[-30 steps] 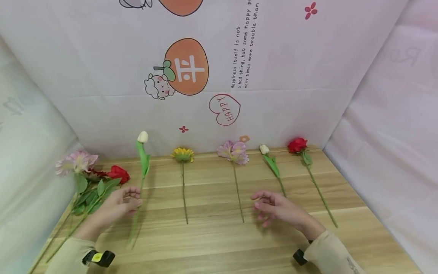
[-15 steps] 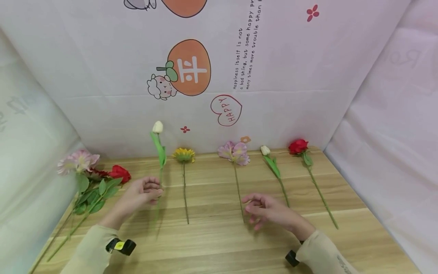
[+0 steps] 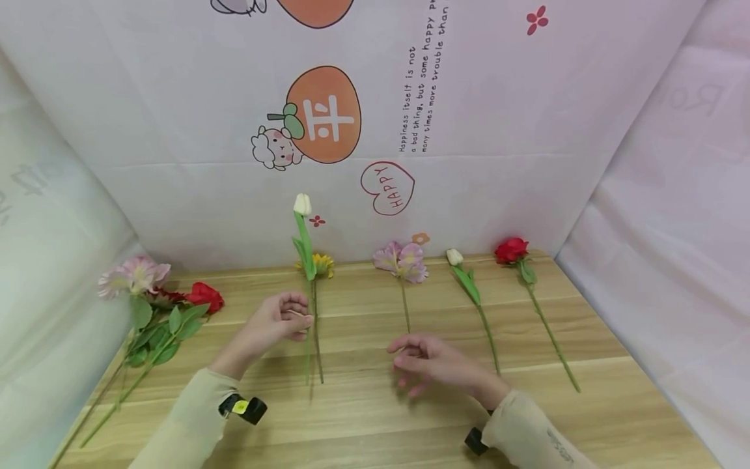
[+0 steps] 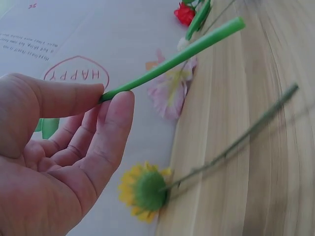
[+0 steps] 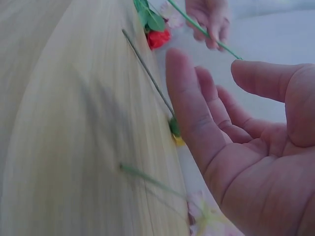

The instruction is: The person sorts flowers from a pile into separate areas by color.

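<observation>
Between thumb and forefinger my left hand (image 3: 281,318) pinches the green stem (image 4: 182,58) of a white tulip (image 3: 301,205). The tulip stands nearly upright, its bloom raised against the backdrop. Behind its leaves a yellow sunflower (image 3: 323,265) lies on the table, partly hidden. My right hand (image 3: 430,361) hovers with relaxed, parted fingers and nothing between them, as the right wrist view confirms. It covers the lower stem of a pale purple flower (image 3: 401,262). That flower's stem end (image 5: 142,176) lies below the right hand in the right wrist view.
A second white tulip (image 3: 454,258) and a red rose (image 3: 512,250) lie at the right. At the left is a pile with a pale purple flower (image 3: 135,276), a red rose (image 3: 205,296) and leafy stems. White printed cloth (image 3: 480,130) walls the wooden table (image 3: 363,417).
My left hand has carried the white tulip rightward from beside the left pile to the sunflower, raising it slightly. The right hand has drifted left over the purple flower's stem.
</observation>
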Motion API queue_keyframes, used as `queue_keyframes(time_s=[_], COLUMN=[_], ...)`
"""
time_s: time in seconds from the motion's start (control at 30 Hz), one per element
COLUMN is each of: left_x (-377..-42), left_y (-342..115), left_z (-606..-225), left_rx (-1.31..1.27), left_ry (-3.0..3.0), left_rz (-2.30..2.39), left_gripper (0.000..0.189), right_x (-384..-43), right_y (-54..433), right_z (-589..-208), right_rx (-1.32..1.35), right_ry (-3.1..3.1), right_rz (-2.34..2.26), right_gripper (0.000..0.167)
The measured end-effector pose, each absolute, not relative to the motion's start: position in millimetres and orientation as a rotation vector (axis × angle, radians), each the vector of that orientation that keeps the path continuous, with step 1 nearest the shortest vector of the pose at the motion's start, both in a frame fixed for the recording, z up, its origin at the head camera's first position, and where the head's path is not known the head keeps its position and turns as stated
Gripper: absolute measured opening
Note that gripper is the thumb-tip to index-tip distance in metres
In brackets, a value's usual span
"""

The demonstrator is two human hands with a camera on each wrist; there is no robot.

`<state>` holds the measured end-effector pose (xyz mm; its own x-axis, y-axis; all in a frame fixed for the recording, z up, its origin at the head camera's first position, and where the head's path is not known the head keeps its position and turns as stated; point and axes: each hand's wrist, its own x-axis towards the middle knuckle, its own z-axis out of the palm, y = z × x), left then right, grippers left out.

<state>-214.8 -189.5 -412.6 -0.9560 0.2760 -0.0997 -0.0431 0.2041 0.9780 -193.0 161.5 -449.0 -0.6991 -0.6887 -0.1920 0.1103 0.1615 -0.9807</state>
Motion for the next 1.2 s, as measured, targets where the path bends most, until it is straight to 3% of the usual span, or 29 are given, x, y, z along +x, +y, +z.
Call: queue_keyframes(time_s=[0.4, 0.83, 1.2], left_x=[-226.4, -226.5, -226.2], left_y=[-144.1, -105.2, -97.8], left_z=[-417.8, -416.7, -417.5], left_rx=[0.213, 0.222, 0.253], left_ry=[2.121, 2.129, 2.184], left_rz=[1.919, 1.943, 1.958], left_gripper=[0.035, 0.029, 0.042], right_x=[-191.9, -195.0, -191.0], right_y=[114.2, 101.5, 106.7], right_z=[-449.4, -449.5, -450.4], right_rx=[-0.52, -0.4, -0.449], right_ry=[1.757, 1.813, 1.872], right_rz=[-1.614, -1.709, -1.705], right_gripper=[0.052, 0.053, 0.038])
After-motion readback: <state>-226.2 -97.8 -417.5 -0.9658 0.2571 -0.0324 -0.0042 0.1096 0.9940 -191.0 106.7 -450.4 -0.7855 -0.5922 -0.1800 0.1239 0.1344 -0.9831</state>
